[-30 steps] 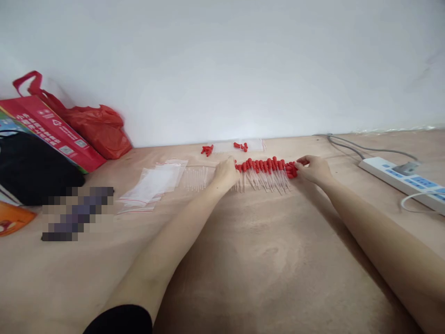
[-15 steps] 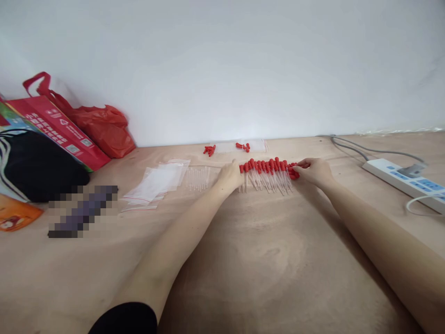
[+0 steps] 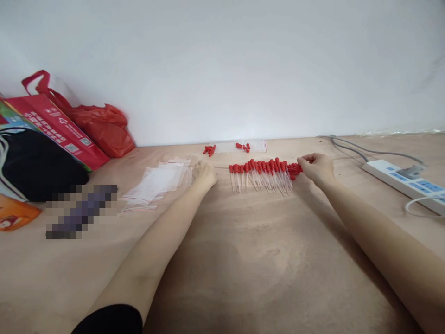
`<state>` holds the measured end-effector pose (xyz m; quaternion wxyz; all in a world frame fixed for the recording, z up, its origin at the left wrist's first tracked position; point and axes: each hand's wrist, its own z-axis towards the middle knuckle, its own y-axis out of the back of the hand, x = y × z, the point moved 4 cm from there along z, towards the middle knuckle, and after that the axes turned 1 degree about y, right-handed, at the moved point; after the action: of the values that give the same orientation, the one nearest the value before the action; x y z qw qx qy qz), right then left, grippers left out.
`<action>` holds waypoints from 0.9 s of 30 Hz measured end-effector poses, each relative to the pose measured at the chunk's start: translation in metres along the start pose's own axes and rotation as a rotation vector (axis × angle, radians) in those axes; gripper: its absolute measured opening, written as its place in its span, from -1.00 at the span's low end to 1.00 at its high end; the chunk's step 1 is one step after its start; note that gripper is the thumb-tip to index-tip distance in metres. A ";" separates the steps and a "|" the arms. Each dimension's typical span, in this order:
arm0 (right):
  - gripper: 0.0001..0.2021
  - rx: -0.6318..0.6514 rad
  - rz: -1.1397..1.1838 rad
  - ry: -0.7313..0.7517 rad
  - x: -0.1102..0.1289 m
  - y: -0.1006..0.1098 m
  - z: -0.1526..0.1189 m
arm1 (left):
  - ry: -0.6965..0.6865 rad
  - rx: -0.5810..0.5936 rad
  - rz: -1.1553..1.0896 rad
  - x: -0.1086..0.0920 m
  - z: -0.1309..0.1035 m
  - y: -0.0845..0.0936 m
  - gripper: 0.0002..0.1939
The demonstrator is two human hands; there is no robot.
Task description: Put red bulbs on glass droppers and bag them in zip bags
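My left hand (image 3: 205,175) is over the group of thin clear tubes (image 3: 189,176), with its fingers curled down and hiding most of them. What those fingers hold, if anything, is out of sight. My right hand (image 3: 318,168) pinches with thumb and forefinger at a red rubber bulb (image 3: 300,168), on the edge of a small pile of red rubber bulbs (image 3: 293,175). Between the hands lies a row of droppers (image 3: 266,169), red bulbs at the far end and clear stems pointing toward me.
Clear zip bags (image 3: 158,183) are stacked on the left. Against the wall lie another bag (image 3: 259,145) and loose red bulbs (image 3: 209,150). A power strip (image 3: 410,181) with cables is at the right. Red bags (image 3: 104,127), a black bag (image 3: 41,162) and a blurred-out object (image 3: 83,211) stand left.
My left hand has moved left from the end of the dropper row to the clear tubes, uncovering droppers at the row's left end. My right hand has stayed nearly in place by the bulbs.
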<state>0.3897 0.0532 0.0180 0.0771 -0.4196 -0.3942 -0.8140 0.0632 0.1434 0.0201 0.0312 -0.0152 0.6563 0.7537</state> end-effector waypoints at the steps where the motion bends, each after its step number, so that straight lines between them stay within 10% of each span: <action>1: -0.82 -0.024 0.076 0.029 0.004 0.000 -0.001 | 0.005 0.001 0.000 -0.002 0.001 -0.002 -0.65; 7: -0.78 0.072 0.540 0.256 0.046 -0.008 -0.031 | -0.077 -0.057 -0.051 -0.012 -0.008 0.012 -0.73; 17: -0.87 0.461 0.326 0.713 0.088 -0.039 -0.119 | -0.818 -0.380 -0.318 0.005 -0.091 0.025 -0.80; 27: -0.83 0.502 0.341 0.869 0.095 -0.043 -0.142 | -0.998 -0.484 -0.369 0.004 -0.107 0.020 -0.83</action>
<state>0.2209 0.0015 0.0155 0.4627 -0.0702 -0.4348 -0.7694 0.0555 0.0348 0.0247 0.4629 0.2209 0.3578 0.7803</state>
